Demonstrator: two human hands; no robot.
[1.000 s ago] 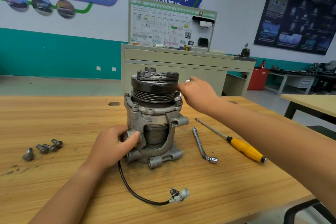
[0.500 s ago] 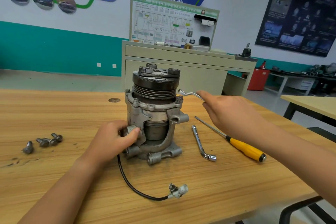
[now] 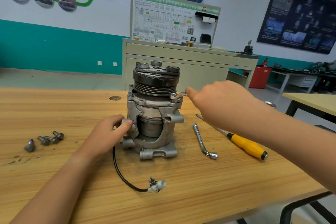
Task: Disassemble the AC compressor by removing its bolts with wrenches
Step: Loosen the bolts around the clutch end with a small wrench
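Removed bolts (image 3: 45, 140) lay left of the left hand (image 3: 107, 132) gripping the AC compressor (image 3: 154, 114); right hand (image 3: 214, 103) pinched a wrench (image 3: 179, 95) on another flange bolt (image 3: 173, 94).

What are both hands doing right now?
Left hand: closed, gripping the compressor low on its side.
Right hand: closed, holding the wrench at the flange.

Your left hand (image 3: 109, 136) and right hand (image 3: 218, 103) are bare, and there go both forearms (image 3: 60, 187), bare to the frame's edge.
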